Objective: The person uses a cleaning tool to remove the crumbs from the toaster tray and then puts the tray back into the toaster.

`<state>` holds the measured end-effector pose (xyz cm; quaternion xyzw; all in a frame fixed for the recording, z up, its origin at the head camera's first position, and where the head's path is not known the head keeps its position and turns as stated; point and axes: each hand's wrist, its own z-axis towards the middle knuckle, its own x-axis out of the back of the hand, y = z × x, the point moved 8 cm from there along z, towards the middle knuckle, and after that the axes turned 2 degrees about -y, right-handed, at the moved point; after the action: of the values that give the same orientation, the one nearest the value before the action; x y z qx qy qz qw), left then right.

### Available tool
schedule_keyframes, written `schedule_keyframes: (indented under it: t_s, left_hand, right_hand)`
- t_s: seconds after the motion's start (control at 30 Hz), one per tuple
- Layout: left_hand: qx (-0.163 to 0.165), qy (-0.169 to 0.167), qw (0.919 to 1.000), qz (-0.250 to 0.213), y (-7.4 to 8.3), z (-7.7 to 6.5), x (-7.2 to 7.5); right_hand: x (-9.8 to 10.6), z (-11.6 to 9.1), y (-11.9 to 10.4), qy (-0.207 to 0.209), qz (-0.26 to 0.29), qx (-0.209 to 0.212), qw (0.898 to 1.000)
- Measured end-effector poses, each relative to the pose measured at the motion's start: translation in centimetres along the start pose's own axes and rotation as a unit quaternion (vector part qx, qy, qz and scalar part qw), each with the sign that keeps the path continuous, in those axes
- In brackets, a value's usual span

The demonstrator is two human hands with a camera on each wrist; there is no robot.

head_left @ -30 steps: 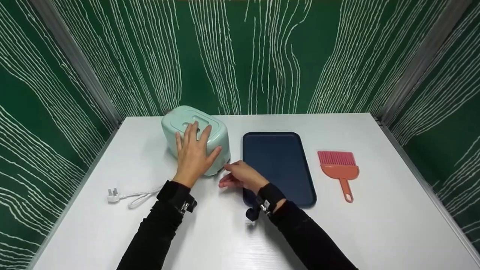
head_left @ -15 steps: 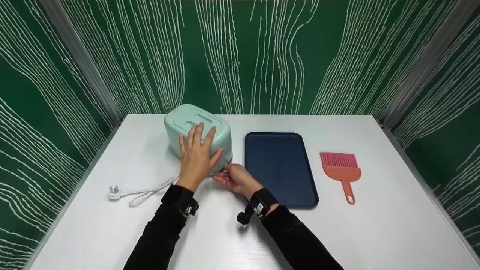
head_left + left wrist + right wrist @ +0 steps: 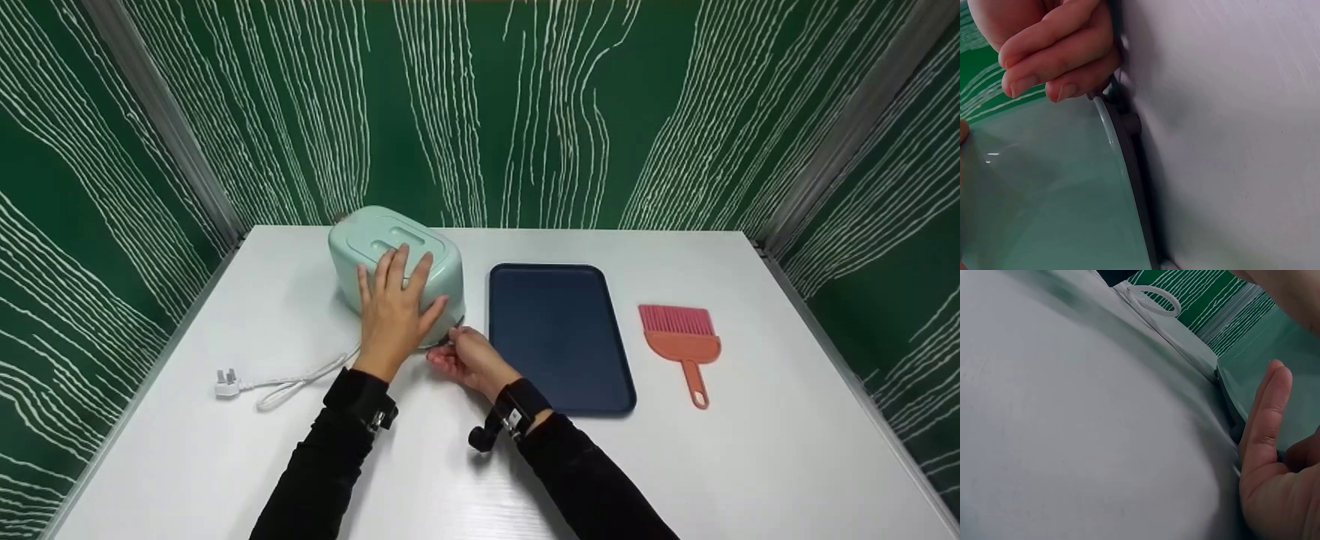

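A mint-green toaster [image 3: 390, 300] with two shallow recesses on its upper face stands at the back left of the table. My left hand [image 3: 392, 315] lies spread over its upper face and near side, fingers straight. At the toaster's lower right corner, my right hand [image 3: 476, 360] pinches at the dark base edge with thumb and forefinger. In the left wrist view, the curled fingers [image 3: 1064, 62] of the right hand cover the gripped spot. A small dark foot [image 3: 1131, 122] shows under the base. Seen from the right wrist, two fingers [image 3: 1266, 416] stand straight beside the green wall.
A dark blue tray [image 3: 562, 337] lies right of the toaster, close to the right hand. Farther right is an orange brush [image 3: 682, 345] with pink bristles. The white cord [image 3: 300, 381] and its plug [image 3: 226, 383] lie left of the left wrist. Green walls surround the white table [image 3: 765, 420].
My right hand has moved slightly left, in closer to the toaster's lower corner. The left hand stays on the toaster, shifted slightly right. The whole view has also shifted a little.
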<state>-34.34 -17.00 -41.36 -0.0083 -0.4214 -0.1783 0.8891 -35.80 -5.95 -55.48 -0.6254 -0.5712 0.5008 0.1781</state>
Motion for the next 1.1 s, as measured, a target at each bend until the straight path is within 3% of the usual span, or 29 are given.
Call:
schedule_keyframes:
  t_s: [0.53, 1.1]
  left_hand:
    - [0.002, -0.008, 0.9999, -0.006, -0.23, 0.19, -0.28]
    - [-0.017, -0.007, 0.9998, -0.012, -0.26, 0.29, -0.3]
  right_hand:
    - [0.07, 0.02, 0.07, 0.007, -0.032, 0.007, 0.999]
    - [0.28, -0.26, -0.06, 0.028, -0.058, 0.008, 0.998]
